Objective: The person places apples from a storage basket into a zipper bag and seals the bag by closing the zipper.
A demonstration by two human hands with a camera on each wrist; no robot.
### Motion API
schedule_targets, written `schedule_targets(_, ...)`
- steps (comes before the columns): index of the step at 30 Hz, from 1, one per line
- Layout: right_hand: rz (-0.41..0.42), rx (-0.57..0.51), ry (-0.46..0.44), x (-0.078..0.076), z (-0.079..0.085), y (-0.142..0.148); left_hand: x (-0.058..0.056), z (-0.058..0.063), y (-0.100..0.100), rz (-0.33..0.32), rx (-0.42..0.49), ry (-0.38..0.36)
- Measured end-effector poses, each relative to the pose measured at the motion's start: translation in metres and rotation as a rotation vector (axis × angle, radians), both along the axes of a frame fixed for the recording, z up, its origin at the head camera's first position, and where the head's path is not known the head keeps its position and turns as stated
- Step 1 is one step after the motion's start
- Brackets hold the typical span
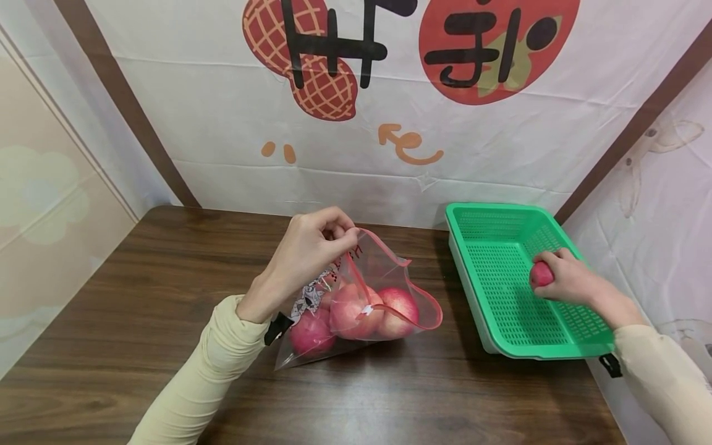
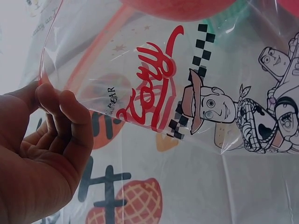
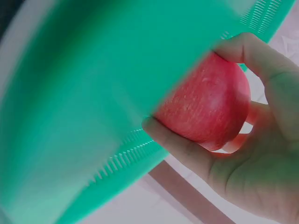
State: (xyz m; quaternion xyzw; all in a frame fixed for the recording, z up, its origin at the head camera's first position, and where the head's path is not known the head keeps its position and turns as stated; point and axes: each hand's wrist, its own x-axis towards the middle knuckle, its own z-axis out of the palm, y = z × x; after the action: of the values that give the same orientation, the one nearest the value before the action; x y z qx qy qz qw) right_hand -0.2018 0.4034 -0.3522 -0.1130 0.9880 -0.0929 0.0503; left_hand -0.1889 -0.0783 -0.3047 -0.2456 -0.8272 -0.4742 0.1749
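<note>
My left hand [image 1: 311, 250] pinches the upper edge of a clear zip bag [image 1: 345, 352] with a red-orange rim, and its mouth gapes to the right. Inside the bag lie several red apples [image 1: 399, 312]. The left wrist view shows red lettering and cartoon figures [image 2: 215, 112] printed on the plastic. Over at the right, my right hand [image 1: 573, 281] holds a red apple [image 1: 541, 274] over the green basket [image 1: 473, 290]. In the right wrist view the thumb and fingers curl round that apple [image 3: 210, 102], partly hidden by the basket's blurred rim.
The perforated green basket is set in a paler outer tub [image 1: 471, 296] on the right of the dark wooden table [image 1: 139, 309]. A printed cloth [image 1: 222, 123] hangs behind the table, with more cloth at both sides.
</note>
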Motion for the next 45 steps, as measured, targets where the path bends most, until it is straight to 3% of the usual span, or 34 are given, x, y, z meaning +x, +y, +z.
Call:
schedule_targets(22, 0.022, -0.074, 0.136, 0.001, 0.032, -0.028, 0.0, 0.001, 0.002, 0.001, -0.001, 0.001)
schedule_targets(31, 0.036, -0.113, 0.193, 0.004, 0.053, -0.056, 0.0, 0.0, 0.002, -0.006, -0.007, 0.005)
schedule_targets(45, 0.132, -0.145, 0.328, 0.008, 0.08, -0.109, -0.001, 0.0, 0.002, -0.006, -0.007, 0.012)
